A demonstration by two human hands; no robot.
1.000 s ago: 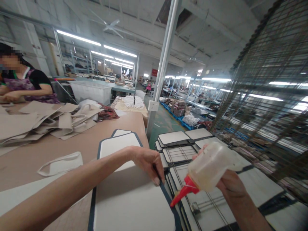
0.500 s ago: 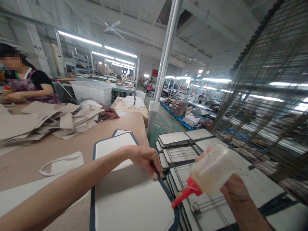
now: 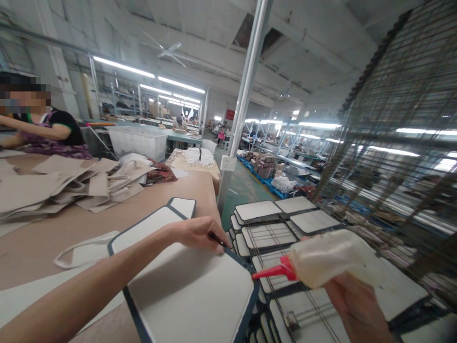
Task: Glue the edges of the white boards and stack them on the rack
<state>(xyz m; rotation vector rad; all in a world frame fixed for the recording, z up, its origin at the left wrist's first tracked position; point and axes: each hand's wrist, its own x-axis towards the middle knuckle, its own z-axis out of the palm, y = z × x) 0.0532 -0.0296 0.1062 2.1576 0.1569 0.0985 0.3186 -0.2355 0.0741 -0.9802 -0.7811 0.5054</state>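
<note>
Head view: left hand (image 3: 200, 233) pinching the dark edge of the white panel (image 3: 193, 290) on the surface (image 3: 53, 228); right hand (image 3: 352, 305) gripping a bottle (image 3: 328, 259), red nozzle (image 3: 273, 272) at the panel's corner. Edge seemingly mid-gluing; many finished-looking panels on the rack (image 3: 285, 228) alongside.

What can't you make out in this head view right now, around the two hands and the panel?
- Right hand: cut off by the bottom edge, fingers hidden behind the glue bottle.
- Left hand fingertips: curled over the panel edge, grip unclear.
- Red nozzle tip: too small to tell whether it touches the panel.
- Panel's near corner: cut off by the bottom edge.
</note>
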